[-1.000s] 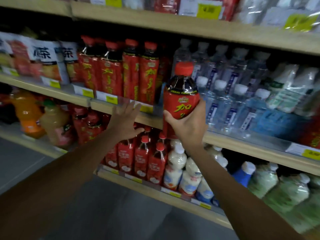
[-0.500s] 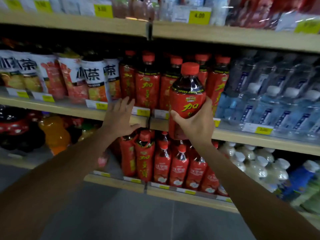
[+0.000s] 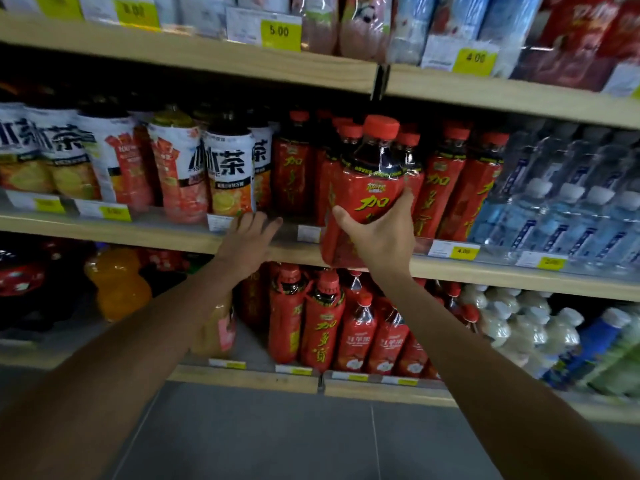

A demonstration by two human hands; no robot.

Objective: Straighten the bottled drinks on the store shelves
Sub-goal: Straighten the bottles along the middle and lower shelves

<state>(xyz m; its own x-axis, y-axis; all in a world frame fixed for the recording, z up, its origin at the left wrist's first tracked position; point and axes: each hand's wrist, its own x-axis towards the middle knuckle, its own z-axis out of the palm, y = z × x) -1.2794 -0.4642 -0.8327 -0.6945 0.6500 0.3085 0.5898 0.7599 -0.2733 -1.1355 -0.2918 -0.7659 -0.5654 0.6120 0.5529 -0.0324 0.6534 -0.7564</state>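
We note the right hand [image 3: 381,237] gripping the red bottle [image 3: 367,188], thumb on its left face and fingers wrapped round the right. The bottle's long axis runs near vertical, cap uppermost and leaning slightly right, printed label facing the camera. Its base hangs just in front of the middle shelf [image 3: 519,275], ahead of the row of matching bottles [image 3: 446,188] standing on that shelf. The body is clear plastic showing dark liquid at the shoulder, sleeved in glossy red film, with a ribbed red cap. The left hand [image 3: 247,240] reaches over the shelf's wooden lip, fingers straight, holding nothing.
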